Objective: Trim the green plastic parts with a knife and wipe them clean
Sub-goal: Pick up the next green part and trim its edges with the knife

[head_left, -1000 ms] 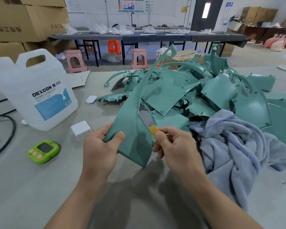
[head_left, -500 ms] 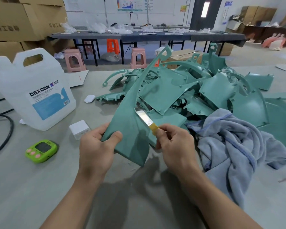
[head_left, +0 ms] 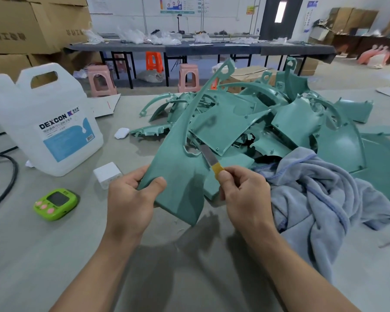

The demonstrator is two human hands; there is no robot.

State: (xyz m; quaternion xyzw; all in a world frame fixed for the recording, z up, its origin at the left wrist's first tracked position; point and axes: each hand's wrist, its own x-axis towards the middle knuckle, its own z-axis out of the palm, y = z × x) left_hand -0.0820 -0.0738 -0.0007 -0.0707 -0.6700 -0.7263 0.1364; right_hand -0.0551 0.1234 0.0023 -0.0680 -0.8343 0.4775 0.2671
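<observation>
Your left hand (head_left: 131,199) grip pinches the green part (head_left: 180,176); right hand (head_left: 245,194) grip pinches the knife (head_left: 209,159), blade at the notch; trimming step; next, probably draw along that edge.

Left hand (head_left: 131,199) grips a green plastic part (head_left: 178,176); right hand (head_left: 243,194) pinches a knife (head_left: 208,157) against its edge.

The white plastic jug (head_left: 43,122) carries a label (head_left: 63,131) reading "DEXCON" in bold dark capitals beside a small blue logo. The lines of small characters and the barcode beneath it are too fine to read. Large printed characters on the cardboard boxes (head_left: 20,30) and the text on the wall posters (head_left: 178,4) cannot be made out.
</observation>
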